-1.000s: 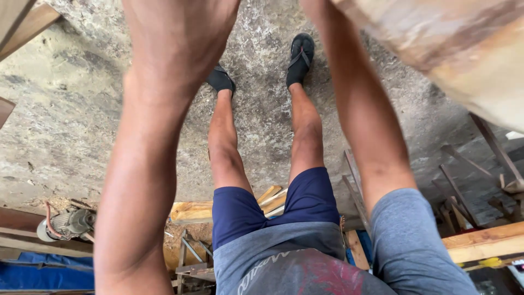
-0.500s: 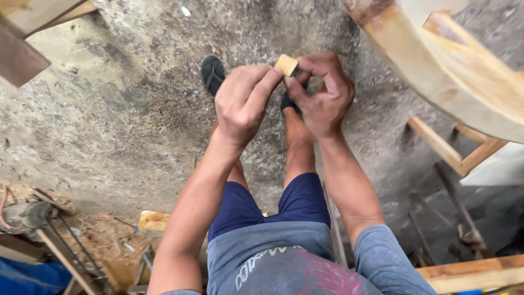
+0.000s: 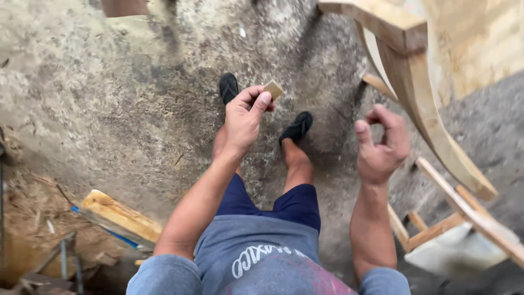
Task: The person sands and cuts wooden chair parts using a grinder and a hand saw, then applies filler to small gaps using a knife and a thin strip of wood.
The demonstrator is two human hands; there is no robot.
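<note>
Left hand raised above feet, pinching small tan wooden block between thumb and fingertips. Right hand empty, fingers loosely curled, well apart from block, near curved leg of unfinished wooden chair. Concrete floor below, wood offcut at lower left

I see soft, even daylight with no glare; only faint shadows lie on the floor. The far edge is blurred, and the right side bends from wide-angle distortion.
</note>
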